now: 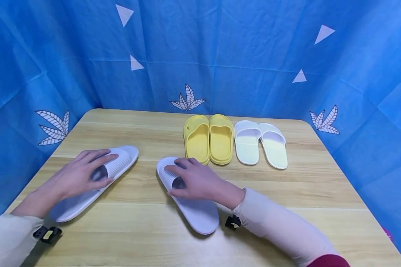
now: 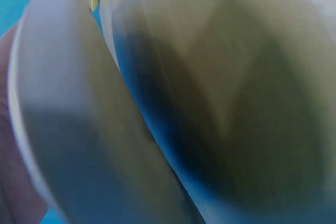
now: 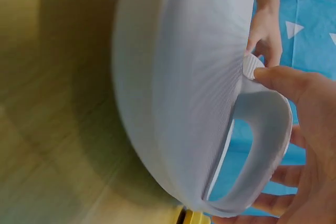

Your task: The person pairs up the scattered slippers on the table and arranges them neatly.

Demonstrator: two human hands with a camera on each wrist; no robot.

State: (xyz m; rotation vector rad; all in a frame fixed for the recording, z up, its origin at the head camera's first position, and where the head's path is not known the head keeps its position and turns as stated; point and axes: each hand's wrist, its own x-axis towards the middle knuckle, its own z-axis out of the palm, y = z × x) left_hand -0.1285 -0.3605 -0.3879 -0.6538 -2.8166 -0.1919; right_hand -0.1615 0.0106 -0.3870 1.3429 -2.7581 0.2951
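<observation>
Two pale lavender slippers with ribbed straps are under my hands. On the left side of the table, my left hand (image 1: pixel 81 172) grips the strap of the left slipper (image 1: pixel 71 207), its toe pointing away to the right. Nearer the middle, my right hand (image 1: pixel 200 181) holds the right slipper (image 1: pixel 200 215) across its strap, toe angled away to the left. The right wrist view shows my thumb (image 3: pixel 283 81) against one edge of that strap and the other fingers along the far side. In the left wrist view the slipper (image 2: pixel 68 103) is blurred and most of the hand is hidden.
A pair of yellow clogs (image 1: pixel 221 148) stands side by side at the back of the wooden table (image 1: pixel 137 237). Right beside them are two small pale green-white slippers (image 1: pixel 247 150), the outer one (image 1: pixel 276 154) turned slightly. Blue patterned curtains (image 1: pixel 254 44) surround the table.
</observation>
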